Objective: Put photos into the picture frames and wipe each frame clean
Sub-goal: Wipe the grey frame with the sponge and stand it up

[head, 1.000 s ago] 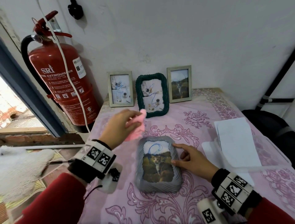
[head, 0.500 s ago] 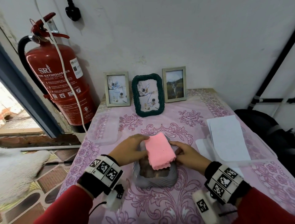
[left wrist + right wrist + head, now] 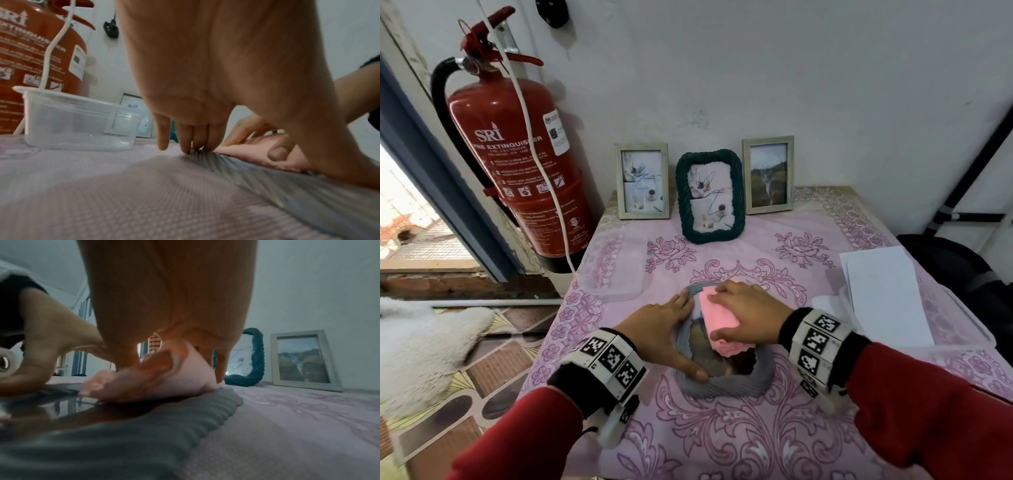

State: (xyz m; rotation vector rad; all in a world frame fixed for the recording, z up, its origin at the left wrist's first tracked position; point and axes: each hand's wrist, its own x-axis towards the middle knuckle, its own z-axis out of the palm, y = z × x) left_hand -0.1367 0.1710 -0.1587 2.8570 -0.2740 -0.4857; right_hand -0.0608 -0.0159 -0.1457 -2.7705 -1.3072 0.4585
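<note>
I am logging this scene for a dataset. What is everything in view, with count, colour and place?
Grey ribbed picture frame: one, grey, lying flat on the table, near middle.
Pink wiping cloth: one, pink, on the grey frame's glass.
Pale wooden picture frames: two, light grey-beige, upright at the wall.
Dark green woven picture frame: one, upright between them.
Clear plastic container: one, table's left side.
White paper sheets: white, table's right side; count unclear.
Pink floral tablecloth: one, covering the table.
Red fire extinguisher: one, wall, left.
Left hand: flat on the grey frame's left edge.
Right hand: pressing the cloth down.
</note>
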